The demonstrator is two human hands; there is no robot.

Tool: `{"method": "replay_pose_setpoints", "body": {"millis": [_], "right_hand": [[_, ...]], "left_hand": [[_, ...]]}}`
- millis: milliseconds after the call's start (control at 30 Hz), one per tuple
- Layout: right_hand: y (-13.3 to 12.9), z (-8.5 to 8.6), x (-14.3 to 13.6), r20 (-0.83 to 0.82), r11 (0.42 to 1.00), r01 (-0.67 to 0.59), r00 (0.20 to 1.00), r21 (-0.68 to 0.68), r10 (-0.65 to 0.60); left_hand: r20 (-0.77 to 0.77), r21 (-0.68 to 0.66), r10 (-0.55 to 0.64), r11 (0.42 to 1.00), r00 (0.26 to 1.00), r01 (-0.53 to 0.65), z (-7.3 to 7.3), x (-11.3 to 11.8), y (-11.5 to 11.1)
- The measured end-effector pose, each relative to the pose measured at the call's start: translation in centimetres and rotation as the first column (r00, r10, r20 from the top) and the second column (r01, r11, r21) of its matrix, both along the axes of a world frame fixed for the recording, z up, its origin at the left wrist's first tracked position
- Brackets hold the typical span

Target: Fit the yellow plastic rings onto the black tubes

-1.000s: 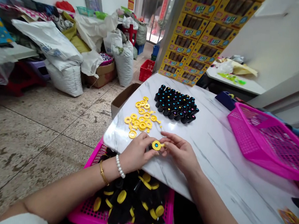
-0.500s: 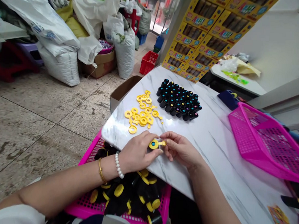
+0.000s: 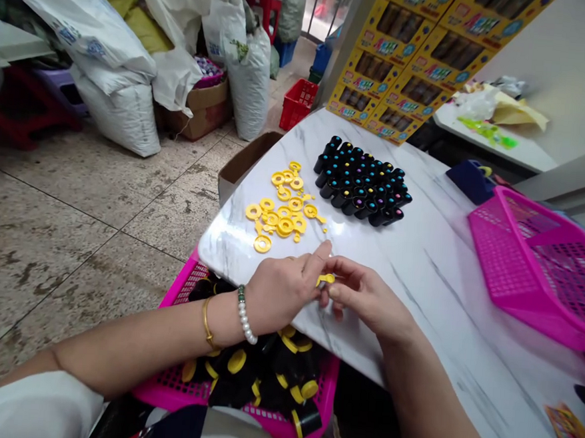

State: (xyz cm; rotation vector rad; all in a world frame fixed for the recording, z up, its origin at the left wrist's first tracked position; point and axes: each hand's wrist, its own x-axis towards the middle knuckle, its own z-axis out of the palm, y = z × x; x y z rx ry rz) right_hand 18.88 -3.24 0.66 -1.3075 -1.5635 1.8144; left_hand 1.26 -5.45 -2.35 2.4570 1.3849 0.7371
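Observation:
My left hand (image 3: 285,288), with a pearl bracelet at the wrist, is closed near the table edge, its thumb raised over a piece it mostly hides. The fingers of my right hand (image 3: 360,294) pinch the small end of a yellow ring-shaped part (image 3: 327,279) that sticks out between the two hands. Loose yellow rings (image 3: 285,226) lie scattered beyond my left hand on the white marbled table (image 3: 437,302). Further back, black cylinders (image 3: 362,184) with small coloured dots on top stand packed together.
Below the table edge, a pink basket (image 3: 326,408) holds black pieces with yellow caps. Another pink basket (image 3: 508,281) rests at the right. Yellow boxes (image 3: 407,73) are stacked at the back, and a cardboard box (image 3: 230,174) stands beside the table's left edge.
My left hand has turned over the yellow part, and its thumb now points up. The blue-dotted round end seen earlier is hidden. The view has shifted slightly.

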Motion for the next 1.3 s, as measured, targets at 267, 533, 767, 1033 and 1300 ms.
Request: {"method": "replay_pose_setpoints", "body": {"millis": [267,533,767,1033,1300], "right_hand": [[-0.1,-0.1,-0.3,0.129,0.999,0.014,0.992,0.030,-0.018],[0.2,-0.1,-1.8,0.355,0.993,0.023,0.933,0.120,-0.064],[0.7,-0.5,-0.1,0.123,1.000,0.000,0.992,0.016,-0.002],[1.7,-1.2,1.7,-0.123,0.987,0.070,0.989,-0.143,-0.088],[0.8,-0.9,-1.8,0.252,0.977,0.000,0.966,0.215,-0.055]], "left_hand": [[0.383,-0.175,-0.063,0.975,0.922,0.140,-0.1,-1.9,0.0],[0.356,-0.207,-0.037,0.971,0.934,0.117,-0.6,-1.4,0.2],[0.366,-0.190,-0.043,0.974,0.929,0.120,-0.8,-1.8,0.2],[0.400,-0.155,-0.084,0.975,0.912,0.158,-0.7,-2.2,0.4],[0.347,-0.202,-0.085,0.966,0.934,0.163,-0.7,-1.6,0.0]]}}
